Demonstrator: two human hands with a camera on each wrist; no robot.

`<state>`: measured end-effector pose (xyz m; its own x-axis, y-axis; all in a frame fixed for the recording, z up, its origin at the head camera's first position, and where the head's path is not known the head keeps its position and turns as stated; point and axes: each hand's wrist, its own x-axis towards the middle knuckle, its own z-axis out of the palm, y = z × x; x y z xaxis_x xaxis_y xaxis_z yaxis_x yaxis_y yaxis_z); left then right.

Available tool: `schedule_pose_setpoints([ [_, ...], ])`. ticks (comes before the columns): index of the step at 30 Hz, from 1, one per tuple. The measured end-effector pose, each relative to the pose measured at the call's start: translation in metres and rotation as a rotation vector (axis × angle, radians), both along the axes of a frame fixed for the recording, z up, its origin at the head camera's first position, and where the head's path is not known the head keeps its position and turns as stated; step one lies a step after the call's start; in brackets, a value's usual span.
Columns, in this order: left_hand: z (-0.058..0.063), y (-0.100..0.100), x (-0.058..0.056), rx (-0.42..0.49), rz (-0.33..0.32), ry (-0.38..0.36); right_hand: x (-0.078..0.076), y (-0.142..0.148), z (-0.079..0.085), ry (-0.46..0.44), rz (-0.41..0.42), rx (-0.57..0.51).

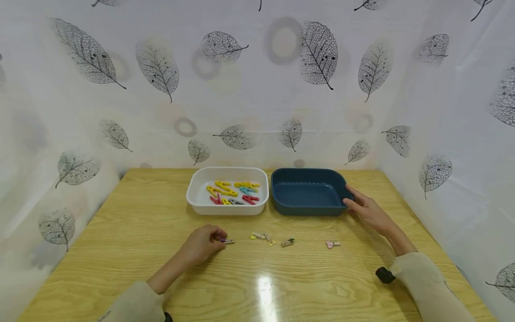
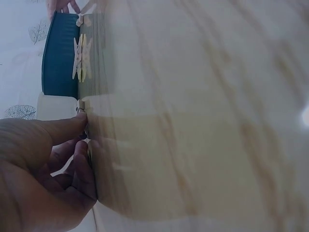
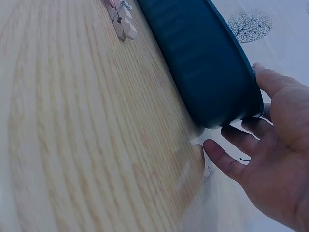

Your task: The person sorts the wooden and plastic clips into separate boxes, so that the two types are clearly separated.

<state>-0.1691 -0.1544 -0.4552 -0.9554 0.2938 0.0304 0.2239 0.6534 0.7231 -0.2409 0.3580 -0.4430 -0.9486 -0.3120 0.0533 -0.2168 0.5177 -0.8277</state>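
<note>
My left hand [image 1: 203, 243] pinches a small wooden clothespin [image 1: 229, 241] with a purple decoration, low over the table; in the left wrist view the fingers mostly hide it. At the back right, my right hand [image 1: 372, 214] holds the right end of a dark blue tub [image 1: 310, 210]. In the right wrist view the thumb lies at the tub's rim and the other fingers are by its end wall. Between the hands lie more decorated wooden clothespins: two with yellow trim [image 1: 258, 235], one with green [image 1: 287, 243] and one with pink [image 1: 332, 244].
Left of the blue tub stands a white tub [image 1: 227, 210] containing several plastic clothespins [image 1: 229, 192] in yellow, red, blue and grey. Both tubs sit near the back edge of the wooden table [image 1: 141, 214]. A leaf-patterned curtain [image 1: 249, 98] hangs behind and along both sides.
</note>
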Motion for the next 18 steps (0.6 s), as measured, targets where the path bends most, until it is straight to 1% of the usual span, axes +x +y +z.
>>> schedule_pose_setpoints([
  [7, -0.0015, 0.0009, -0.0008, -0.027, 0.028, -0.006, 0.0, 0.0002, -0.0006, 0.001, -0.002, 0.0],
  [15, -0.0004, 0.0, -0.0002, -0.043, 0.001, 0.011, 0.0, 0.0001, -0.0018, 0.0, 0.002, -0.012],
  [18, 0.0002, 0.0002, -0.0005, -0.056, 0.001, 0.011, 0.0002, -0.001, -0.0021, 0.004, 0.001, -0.027],
])
